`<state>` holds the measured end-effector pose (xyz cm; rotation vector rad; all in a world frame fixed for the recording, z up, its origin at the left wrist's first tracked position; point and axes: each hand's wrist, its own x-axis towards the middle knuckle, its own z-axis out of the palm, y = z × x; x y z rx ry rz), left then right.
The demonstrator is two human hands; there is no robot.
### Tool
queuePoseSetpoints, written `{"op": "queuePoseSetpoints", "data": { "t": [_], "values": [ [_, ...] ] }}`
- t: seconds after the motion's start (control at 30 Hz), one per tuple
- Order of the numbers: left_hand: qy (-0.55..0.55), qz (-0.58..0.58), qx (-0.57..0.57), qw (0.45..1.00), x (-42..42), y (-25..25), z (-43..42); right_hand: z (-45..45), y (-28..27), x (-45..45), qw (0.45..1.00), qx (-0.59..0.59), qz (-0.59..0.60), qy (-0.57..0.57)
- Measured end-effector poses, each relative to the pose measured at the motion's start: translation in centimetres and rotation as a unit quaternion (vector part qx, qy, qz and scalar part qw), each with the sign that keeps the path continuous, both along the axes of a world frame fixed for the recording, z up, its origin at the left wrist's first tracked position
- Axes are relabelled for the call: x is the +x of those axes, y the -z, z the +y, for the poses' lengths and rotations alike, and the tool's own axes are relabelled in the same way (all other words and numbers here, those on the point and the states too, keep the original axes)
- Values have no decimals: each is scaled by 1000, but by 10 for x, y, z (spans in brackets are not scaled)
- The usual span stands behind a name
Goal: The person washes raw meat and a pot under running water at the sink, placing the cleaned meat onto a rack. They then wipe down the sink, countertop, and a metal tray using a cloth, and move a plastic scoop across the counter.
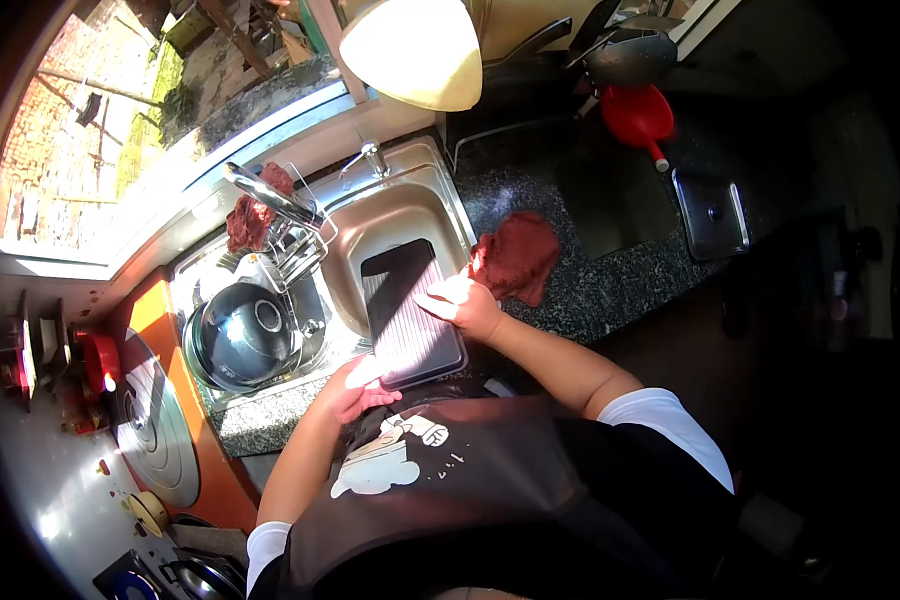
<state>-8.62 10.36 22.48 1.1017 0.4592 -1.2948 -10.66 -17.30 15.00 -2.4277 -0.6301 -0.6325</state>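
A dark rectangular griddle plate with a ribbed face [410, 325] is tilted over the sink [350, 235], its near end close to my apron. My left hand [355, 390] grips its near left corner, with the fingers partly hidden beneath it. My right hand [467, 305] holds its right edge, fingers lying over the ribbed face. Bright sunlight falls across the plate and both hands. Beside my right hand, a crumpled reddish-brown cloth [515, 258] lies on the speckled counter.
Left of the basin, a dark round pan [245, 335] leans with other dishes by a wire rack [305, 250]. Another reddish cloth [260, 210] hangs near the faucet [373, 158]. A red pan [638, 118] and a glass dish [712, 213] are at the right.
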Motion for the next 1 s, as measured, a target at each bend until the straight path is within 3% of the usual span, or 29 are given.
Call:
{"op": "queuePoseSetpoints", "data": {
  "t": [0.07, 0.13, 0.27, 0.33, 0.4, 0.43, 0.57, 0.6, 0.67, 0.73, 0.77, 0.83, 0.87, 0.9, 1.0],
  "values": [
    [-1, 1, 26, 1000, -3, 3, 1, 5, 27, 1, 999, 1, 37, -9],
    [-13, 8, 81, 997, 4, 15, -3, 7, 21, 7, 994, -43, 100, -13],
    [19, -71, 73, 995, 9, 9, 10, -2, -41, 5, 1000, 25, -7, 15],
    [-39, -63, 111, 991, 8, 4, 12, -12, -14, 1, 993, 115, -33, -11],
    [-72, -54, 92, 992, 6, 40, 39, -18, 23, 4, 991, -93, 91, -20],
    [-83, -46, 155, 983, 7, 43, 42, -23, 14, 4, 984, -137, 100, -48],
    [-96, -49, 137, 985, -7, 37, 48, -28, -43, -6, 994, 107, -35, 6],
    [-97, -49, 129, 986, -7, 41, 48, -28, -56, -12, 989, 144, 16, 30],
    [-95, -49, 136, 985, -8, 48, 43, -28, -30, -9, 989, 140, 0, 53],
    [-87, -51, 172, 980, -11, 48, 33, -32, -15, 1, 981, -143, 123, -34],
    [-86, -58, 174, 979, -12, 46, 30, -38, -9, 0, 988, -135, 31, -61],
    [-65, -99, 138, 983, -9, 47, 31, -36, -29, -6, 988, 133, 68, 44],
    [-53, -116, 122, 984, -11, 46, 35, -32, -39, -12, 955, 265, 89, 98],
    [-62, -111, 130, 983, -10, 46, 36, -34, -42, -11, 966, 229, 9, 120],
    [-69, -88, 161, 981, -10, 51, 35, -46, -25, 0, 996, -49, 62, -49]
  ]
}}
